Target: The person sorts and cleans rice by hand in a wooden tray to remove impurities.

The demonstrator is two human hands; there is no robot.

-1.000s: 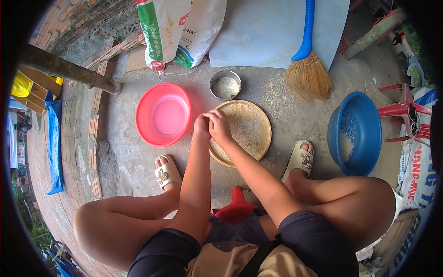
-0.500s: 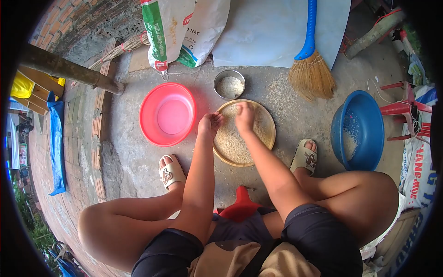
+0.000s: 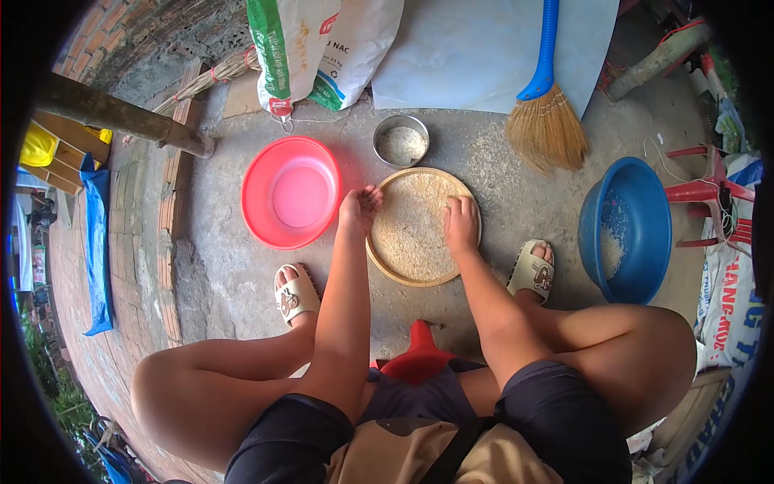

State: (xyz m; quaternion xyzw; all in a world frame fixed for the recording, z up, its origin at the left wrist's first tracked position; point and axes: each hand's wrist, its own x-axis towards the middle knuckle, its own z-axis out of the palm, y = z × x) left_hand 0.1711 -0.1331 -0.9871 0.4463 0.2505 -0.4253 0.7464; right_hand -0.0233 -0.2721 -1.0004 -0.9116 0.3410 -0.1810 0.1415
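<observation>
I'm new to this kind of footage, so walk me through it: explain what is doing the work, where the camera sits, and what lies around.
There is no robot here: a seated person works with two bare hands. Every picture comes from one camera on the person's head, looking down past the knees. On the concrete floor lies a round woven tray spread with pale grains. The left hand is cupped at its left edge, and the right hand is over its right side, fingers curled; whether either holds anything, I cannot tell. Around the tray are a pink basin, a small metal bowl, a straw broom and a blue basin.
</observation>
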